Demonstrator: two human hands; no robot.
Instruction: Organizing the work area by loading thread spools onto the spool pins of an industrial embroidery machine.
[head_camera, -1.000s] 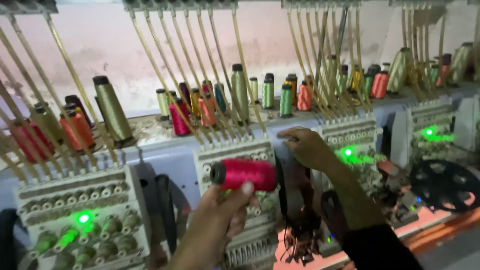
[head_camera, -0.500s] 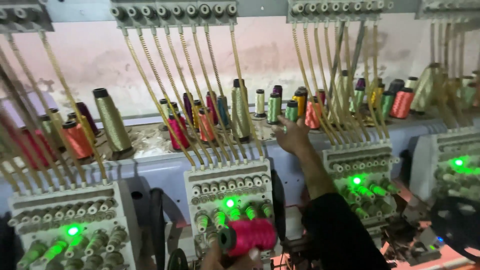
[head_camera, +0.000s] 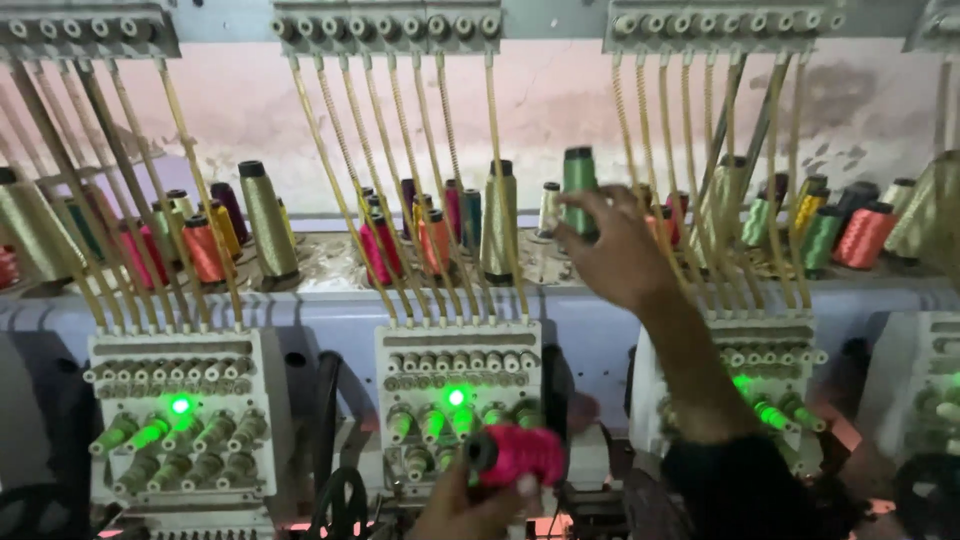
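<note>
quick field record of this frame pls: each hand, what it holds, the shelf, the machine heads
left hand: low in view, grip closed on a pink thread spool lying sideways
right hand: raised to the shelf, grip around a green thread spool, upright
shelf: many upright spools, gold, pink, orange, green
machine heads: in a row below, green lights on
thread guides: slanting tubes from the top bar

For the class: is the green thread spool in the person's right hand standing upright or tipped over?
Upright. The green spool stands vertical, dark cap on top, gripped by the right hand.
</note>
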